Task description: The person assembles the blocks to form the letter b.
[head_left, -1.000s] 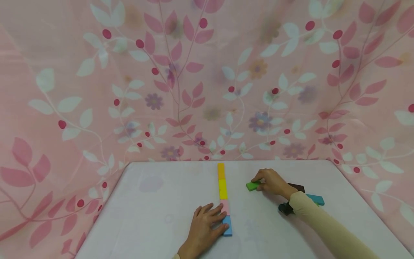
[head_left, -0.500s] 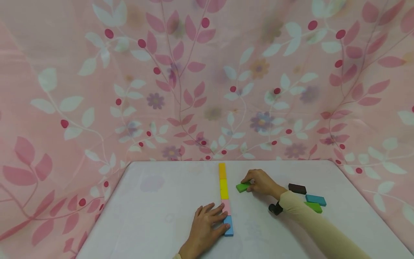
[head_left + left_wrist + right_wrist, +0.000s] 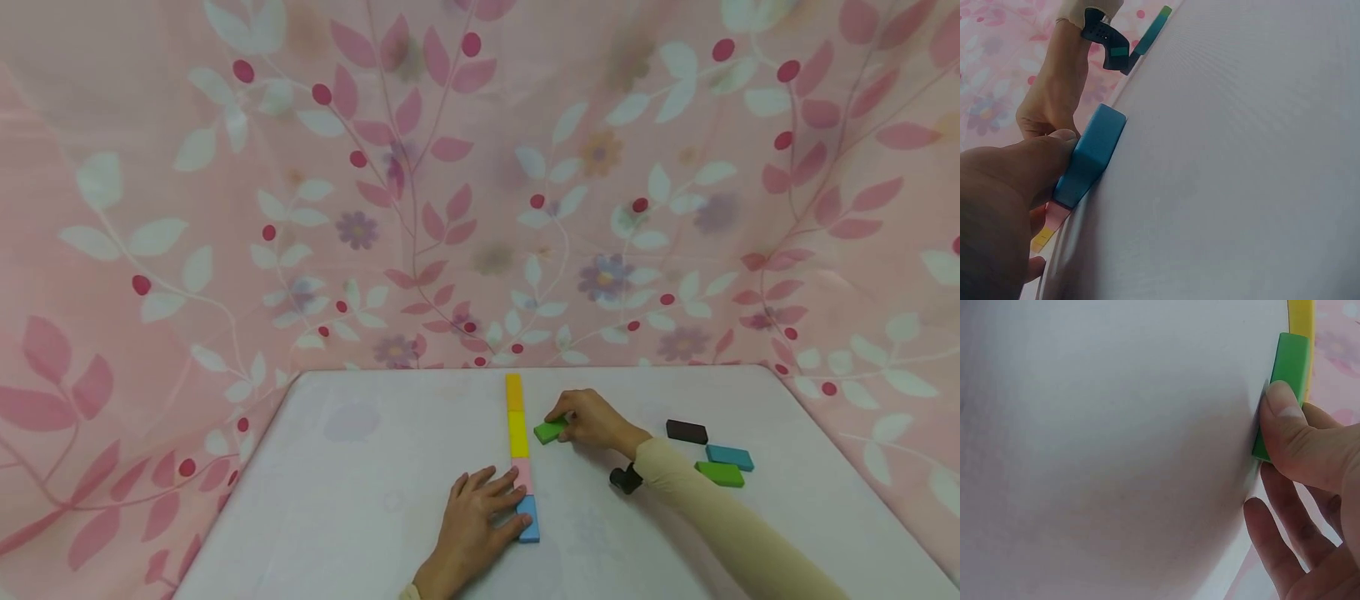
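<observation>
A row of flat blocks lies end to end on the white table: orange-yellow (image 3: pixel 513 392) at the far end, then yellow (image 3: pixel 518 433), pink (image 3: pixel 524 480) and blue (image 3: pixel 530 525). My left hand (image 3: pixel 474 523) rests against the near part of this row, fingers spread at the pink block and thumb on the blue block (image 3: pixel 1096 153). To the right of the yellow block, my right hand (image 3: pixel 594 421) pinches a green block (image 3: pixel 549 431) between thumb and fingers. In the right wrist view the thumb presses the side of that green block (image 3: pixel 1291 359), its other fingers lying below.
Right of my right forearm lie a dark brown block (image 3: pixel 687 432), a teal block (image 3: pixel 730 457) and a second green block (image 3: pixel 720 475). A black strap device (image 3: pixel 626 479) sits at the right wrist. Pink floral cloth (image 3: pixel 450 208) hangs behind the table (image 3: pixel 337 467).
My right hand has moved left with the green block, bringing it closer to the yellow block. The dark, teal and second green blocks have come into fuller view. The left hand stays in place.
</observation>
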`<state>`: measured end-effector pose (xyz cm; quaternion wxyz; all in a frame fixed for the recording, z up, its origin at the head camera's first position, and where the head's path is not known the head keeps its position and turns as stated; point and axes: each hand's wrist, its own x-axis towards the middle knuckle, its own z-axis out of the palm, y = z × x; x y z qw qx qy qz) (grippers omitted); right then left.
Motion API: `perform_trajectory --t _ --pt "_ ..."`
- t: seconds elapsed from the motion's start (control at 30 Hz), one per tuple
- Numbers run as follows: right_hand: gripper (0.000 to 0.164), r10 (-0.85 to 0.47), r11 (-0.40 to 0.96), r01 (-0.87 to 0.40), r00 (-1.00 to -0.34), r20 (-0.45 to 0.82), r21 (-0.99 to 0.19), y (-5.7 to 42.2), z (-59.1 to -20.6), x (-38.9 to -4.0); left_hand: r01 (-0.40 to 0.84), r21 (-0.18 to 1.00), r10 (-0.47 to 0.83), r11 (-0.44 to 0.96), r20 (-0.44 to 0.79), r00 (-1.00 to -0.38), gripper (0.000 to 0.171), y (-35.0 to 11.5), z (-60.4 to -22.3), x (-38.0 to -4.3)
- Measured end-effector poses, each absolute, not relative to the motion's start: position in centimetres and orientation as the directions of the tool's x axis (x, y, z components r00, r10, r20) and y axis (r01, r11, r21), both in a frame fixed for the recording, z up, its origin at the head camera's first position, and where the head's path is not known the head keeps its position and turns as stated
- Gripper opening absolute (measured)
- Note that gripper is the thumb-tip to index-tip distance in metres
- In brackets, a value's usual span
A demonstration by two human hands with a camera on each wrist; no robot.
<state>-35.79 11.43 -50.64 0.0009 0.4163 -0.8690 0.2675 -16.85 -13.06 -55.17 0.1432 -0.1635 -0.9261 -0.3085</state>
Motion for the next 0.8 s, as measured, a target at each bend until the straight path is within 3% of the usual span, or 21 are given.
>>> perform_trajectory --t 0.8 --pt "0.032 -0.711 0.539 -0.715 -0.670 0.215 -0.446 10.51 -51.01 -35.68 0.400 0.516 0.218 0.758 0.377 -0.900 0.039 -12.98 -55.33 -16.90"
